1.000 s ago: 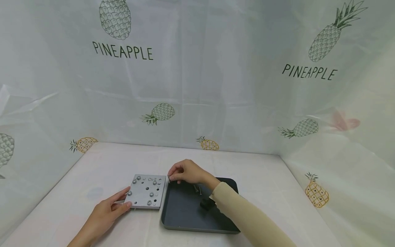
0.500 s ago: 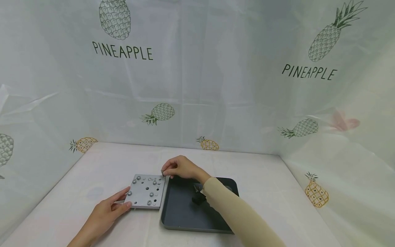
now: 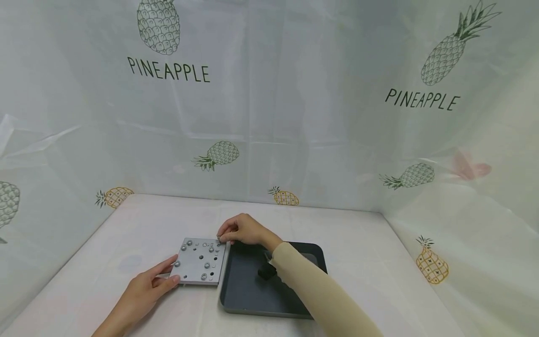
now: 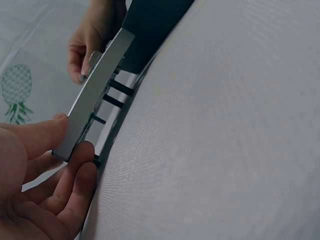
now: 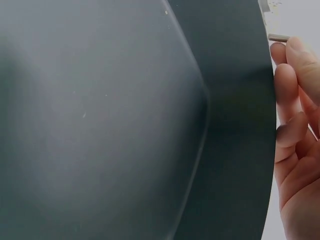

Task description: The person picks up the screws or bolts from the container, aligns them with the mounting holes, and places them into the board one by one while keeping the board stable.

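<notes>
In the head view, my left hand [image 3: 145, 289] grips the left edge of a square silver metal plate [image 3: 192, 271], thumb on top. The plate has several holes and several socket-head screws set in it. Dark screw shanks [image 4: 114, 101] stick out below the plate in the left wrist view, and the plate is raised off the table. My right hand [image 3: 246, 229] pinches a small metal screw [image 5: 278, 38] between thumb and index finger. Its fingertips are at the plate's far right corner, close to a hole there. Most of this screw is hidden by the fingers.
A dark grey tray [image 3: 248, 302] stands right of the plate, its left rim close to the plate's edge. Inside lies a black object [image 3: 266, 271], partly covered by the right sleeve [image 3: 311, 281]. White pineapple-print sheeting [image 3: 320, 140] hangs around the white table [image 3: 358, 262].
My right hand has moved left with the screw, from over the tray's far left corner to the plate's far right corner. The left hand and the plate have stayed put.
</notes>
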Tool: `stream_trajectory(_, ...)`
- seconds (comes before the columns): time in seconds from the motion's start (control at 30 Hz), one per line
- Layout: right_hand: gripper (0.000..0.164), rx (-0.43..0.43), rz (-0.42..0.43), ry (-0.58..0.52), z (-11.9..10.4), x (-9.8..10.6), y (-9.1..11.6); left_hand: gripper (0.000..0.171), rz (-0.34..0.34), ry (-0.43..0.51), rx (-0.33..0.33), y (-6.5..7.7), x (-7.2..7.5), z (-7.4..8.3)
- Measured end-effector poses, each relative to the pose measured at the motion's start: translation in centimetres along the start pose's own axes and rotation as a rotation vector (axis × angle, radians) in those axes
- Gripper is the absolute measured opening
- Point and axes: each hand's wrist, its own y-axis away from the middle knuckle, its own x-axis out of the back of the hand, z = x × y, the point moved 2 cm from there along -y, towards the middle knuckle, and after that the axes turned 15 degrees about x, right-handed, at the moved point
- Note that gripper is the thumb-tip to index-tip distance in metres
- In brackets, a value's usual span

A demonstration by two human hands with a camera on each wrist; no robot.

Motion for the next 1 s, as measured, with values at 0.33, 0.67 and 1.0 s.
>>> stream_trajectory(0.33,0.006,0.005,-0.04,0.044,-0.4,-0.1,-0.3,0.081,0.001,-0.011,-0.004,0.1,0.0,0.1)
stream_trajectory(0.67,0.006,0.028,-0.064,0.068,-0.6,0.0,-0.4,0.08,0.001,-0.009,0.003,0.1,0.1,0.3)
stream_trajectory(1.0,0.011,0.027,-0.081,0.08,-1.3,0.6,-0.2,0.079,-0.001,0.001,0.0,0.0,0.0,0.1)
